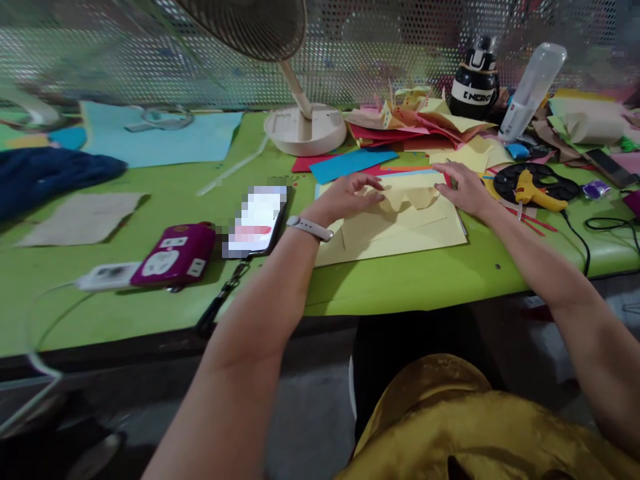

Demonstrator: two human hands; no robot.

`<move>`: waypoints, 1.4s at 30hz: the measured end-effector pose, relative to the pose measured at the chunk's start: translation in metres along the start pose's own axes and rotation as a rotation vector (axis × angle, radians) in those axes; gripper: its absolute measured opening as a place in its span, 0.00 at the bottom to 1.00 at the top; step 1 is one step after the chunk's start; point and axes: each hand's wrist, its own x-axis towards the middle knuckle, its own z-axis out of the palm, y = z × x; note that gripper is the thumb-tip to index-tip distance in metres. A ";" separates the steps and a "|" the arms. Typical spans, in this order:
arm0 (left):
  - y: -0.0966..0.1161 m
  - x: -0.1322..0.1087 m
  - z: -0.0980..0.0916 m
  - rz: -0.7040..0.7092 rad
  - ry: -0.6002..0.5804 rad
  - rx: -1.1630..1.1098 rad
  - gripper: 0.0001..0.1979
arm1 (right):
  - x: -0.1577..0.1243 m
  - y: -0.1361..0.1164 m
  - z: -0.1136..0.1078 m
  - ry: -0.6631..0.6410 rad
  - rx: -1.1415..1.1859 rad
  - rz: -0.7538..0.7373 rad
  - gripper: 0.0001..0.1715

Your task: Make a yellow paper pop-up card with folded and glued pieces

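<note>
A pale yellow paper strip with a wavy lower edge (410,199) spans the space between my hands, over a stack of yellow paper sheets (400,237). My left hand (350,195), with a pale band on its wrist, has its thumb and fingers curled together at the strip's left end. At the right end, the thumb of my right hand (465,187) meets the strip. Its index finger stays apart from the thumb. Blue and red paper shows under the stack's far edge, and a blue paper strip (353,165) lies just behind.
Left of the stack are a phone (260,220) and a purple case (175,253) with a white cable. A fan (305,130) stands behind. To the right are a yellow glue gun (537,192), a black bottle (474,87), a clear bottle (533,93) and paper scraps (415,117).
</note>
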 end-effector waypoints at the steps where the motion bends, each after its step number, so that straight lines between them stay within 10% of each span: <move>1: -0.001 0.001 0.000 0.002 0.057 -0.005 0.09 | 0.001 0.002 0.000 0.024 -0.016 0.000 0.26; 6: -0.001 0.005 -0.005 -0.013 0.166 -0.054 0.03 | 0.002 0.007 0.004 0.103 -0.012 0.068 0.19; 17: -0.003 0.001 0.011 -0.013 -0.091 0.036 0.13 | -0.004 -0.013 0.028 -0.099 0.094 0.030 0.18; 29: 0.000 -0.001 0.011 0.051 0.139 0.154 0.18 | 0.000 -0.006 0.027 0.097 0.200 0.062 0.20; 34: -0.004 0.003 0.002 0.074 0.232 0.160 0.18 | 0.004 -0.015 0.003 0.324 0.279 0.036 0.17; 42: -0.013 0.003 -0.005 -0.004 -0.036 0.147 0.26 | 0.017 -0.016 -0.076 0.553 0.666 0.202 0.06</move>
